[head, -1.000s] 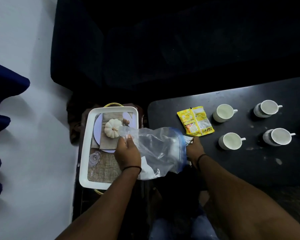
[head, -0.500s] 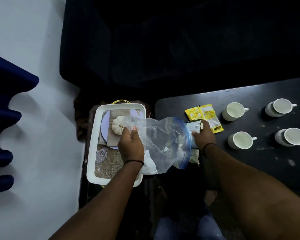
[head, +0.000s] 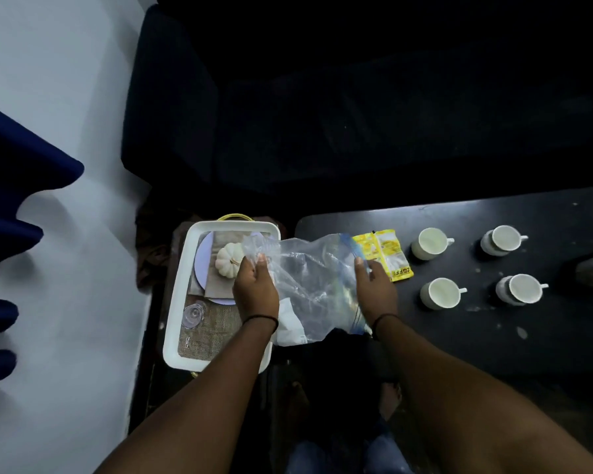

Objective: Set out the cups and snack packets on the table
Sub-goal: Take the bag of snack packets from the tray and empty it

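Since a moment ago the right hand [head: 375, 289] has returned to the bag [head: 308, 285], both grips pinching it.

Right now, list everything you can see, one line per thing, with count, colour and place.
cups: four, white, in two rows on the right of the table
snack packets: yellow, joined pair, on the table left of the cups
table: one, black, right side
plastic bag: one, clear with a blue zip edge, held between both hands
tray: one, white, left of the table
small pumpkin: one, white, on a plate in the tray
glass: one, clear, in the tray
left hand: grip on the bag's closed end
right hand: grip on the bag's zip edge
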